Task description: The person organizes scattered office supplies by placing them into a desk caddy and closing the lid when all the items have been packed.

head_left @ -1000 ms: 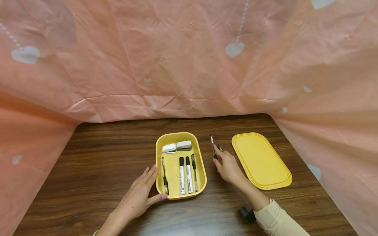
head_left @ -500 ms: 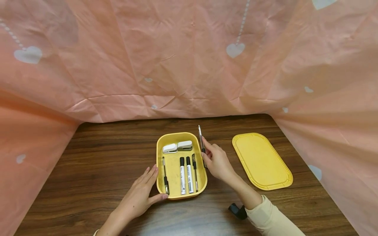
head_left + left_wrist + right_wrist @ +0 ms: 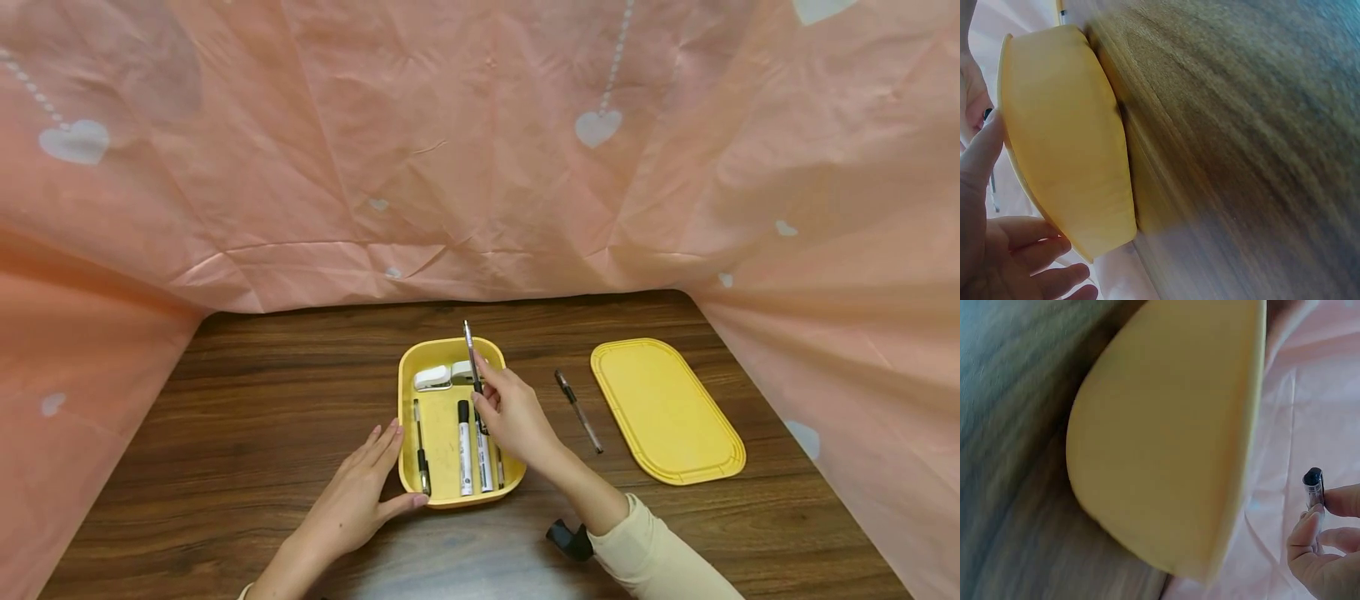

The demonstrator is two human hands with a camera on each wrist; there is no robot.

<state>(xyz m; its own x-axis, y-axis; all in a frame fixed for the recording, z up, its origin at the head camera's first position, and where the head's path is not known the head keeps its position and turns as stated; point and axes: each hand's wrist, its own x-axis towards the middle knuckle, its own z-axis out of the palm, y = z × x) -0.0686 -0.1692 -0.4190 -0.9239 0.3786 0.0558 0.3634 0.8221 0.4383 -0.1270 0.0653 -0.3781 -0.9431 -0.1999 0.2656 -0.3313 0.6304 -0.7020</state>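
Observation:
In the head view my right hand (image 3: pixel 513 417) pinches a clear-barrelled pen (image 3: pixel 471 348) above the yellow box (image 3: pixel 402 437), the pen pointing toward the back. The right wrist view shows the black end of this pen (image 3: pixel 1314 477) between thumb and fingers, beyond the box wall. My left hand (image 3: pixel 352 500) rests at the box's near left corner, fingertips on the left side and thumb on the near rim. Inside lie a pen (image 3: pixel 421 450) at left, two white markers with black caps, one a marker (image 3: pixel 465 458) in plain sight, another pen (image 3: pixel 500 471) partly hidden, and two small white staplers (image 3: pixel 432 377).
Right of the box, a black-gripped pen (image 3: pixel 578 410) lies on the brown wooden table (image 3: pixel 300 375). Farther right lies a flat yellow lid (image 3: pixel 667 408). Pink cloth (image 3: pixel 480 167) with heart prints stands around the back and sides.
My right hand has lifted a pen off the table and carried it left over the box. The pen left behind on the table has come into view. My left hand has stayed put.

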